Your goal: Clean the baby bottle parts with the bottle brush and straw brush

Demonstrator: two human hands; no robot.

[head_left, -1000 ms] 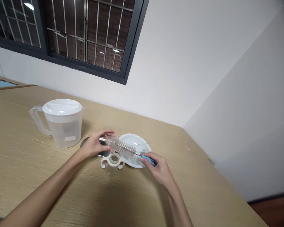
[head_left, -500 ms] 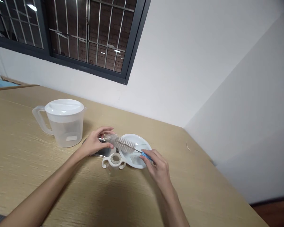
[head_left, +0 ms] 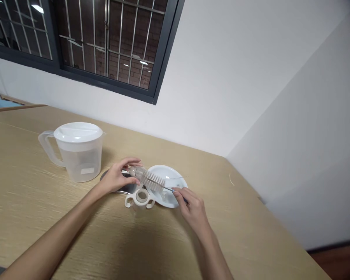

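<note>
While a lidded pitcher point(head_left: 80, 159) stands to the left, a shiny dark dish point(head_left: 128, 189) and a white plate point(head_left: 175, 200) lie beneath the work, with a hook-handled container point(head_left: 140, 205) close in front. The left hand point(head_left: 117, 178), its forearm slanting inward, curls thumb and fingers around a clear vessel point(head_left: 137, 172); the right hand point(head_left: 193, 205) pinches a brush point(head_left: 154, 181), bristles at the vessel's mouth, partly over the plate.

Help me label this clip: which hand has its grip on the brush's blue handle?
The right hand, pinching the brush by its handle; the left hand instead holds the clear piece at the other end.
</note>
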